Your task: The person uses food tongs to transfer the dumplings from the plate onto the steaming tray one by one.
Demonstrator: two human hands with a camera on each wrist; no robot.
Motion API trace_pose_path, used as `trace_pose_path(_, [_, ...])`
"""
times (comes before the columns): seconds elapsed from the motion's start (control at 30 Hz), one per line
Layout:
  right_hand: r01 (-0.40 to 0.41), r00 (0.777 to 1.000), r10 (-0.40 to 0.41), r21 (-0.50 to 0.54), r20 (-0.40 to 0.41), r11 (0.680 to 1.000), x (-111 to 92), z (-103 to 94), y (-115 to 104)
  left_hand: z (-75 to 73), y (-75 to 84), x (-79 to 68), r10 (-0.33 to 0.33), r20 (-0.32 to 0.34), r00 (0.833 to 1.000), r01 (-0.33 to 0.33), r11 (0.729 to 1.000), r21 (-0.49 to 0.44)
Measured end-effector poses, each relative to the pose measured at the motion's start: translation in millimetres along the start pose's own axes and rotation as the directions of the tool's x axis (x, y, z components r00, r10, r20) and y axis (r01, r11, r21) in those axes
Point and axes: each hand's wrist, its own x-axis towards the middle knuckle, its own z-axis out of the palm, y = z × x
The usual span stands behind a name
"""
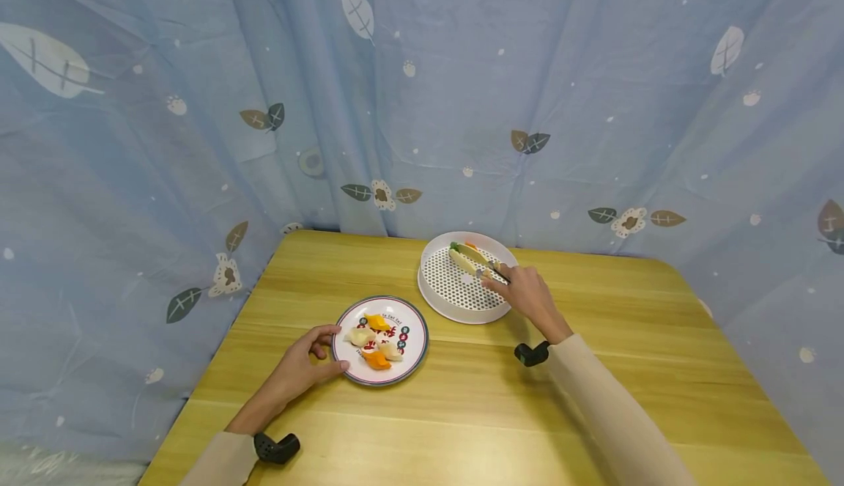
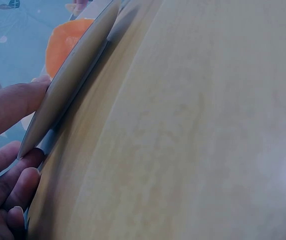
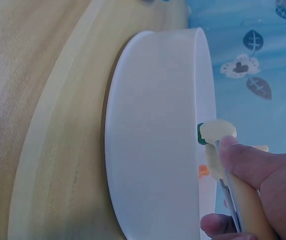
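My left hand (image 1: 300,365) grips the near left rim of a round white plate (image 1: 415,354); the left wrist view shows the thumb on its rim and fingers at its underside. Dumpling-shaped pieces lie on it: a yellow one (image 1: 377,322), an orange one (image 1: 377,360) and two cream ones (image 1: 360,336). My right hand (image 1: 527,295) holds tongs with cream tips (image 3: 218,131) over a white perforated steamer tray (image 1: 455,310). A small green piece (image 3: 201,134) is at the tips; whether they pinch it I cannot tell. An orange piece (image 1: 471,245) lies inside the tray, partly hidden by the tongs.
The wooden table (image 1: 448,427) carries the plate at front left of the tray. A blue patterned curtain (image 1: 455,105) hangs behind the table and along its sides. The tray's raised wall (image 3: 153,130) stands beside the right hand.
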Motion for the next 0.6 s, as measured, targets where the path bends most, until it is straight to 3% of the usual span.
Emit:
trace_pose_path(0.3, [-0.065, 0.996, 0.066, -0.027, 0.064, 0.998, 5.4, 3.6, 3.0, 0.0, 1.0, -1.5, 0.010, -0.003, 1.000, -0.010, 1.000, 0.002])
trace_pose_path(0.6, [-0.084, 0.994, 0.088, -0.060, 0.067, 0.995, 5.5, 6.6, 4.7, 0.1, 0.7, -0.8, 0.022, -0.002, 1.000, -0.022, 1.000, 0.008])
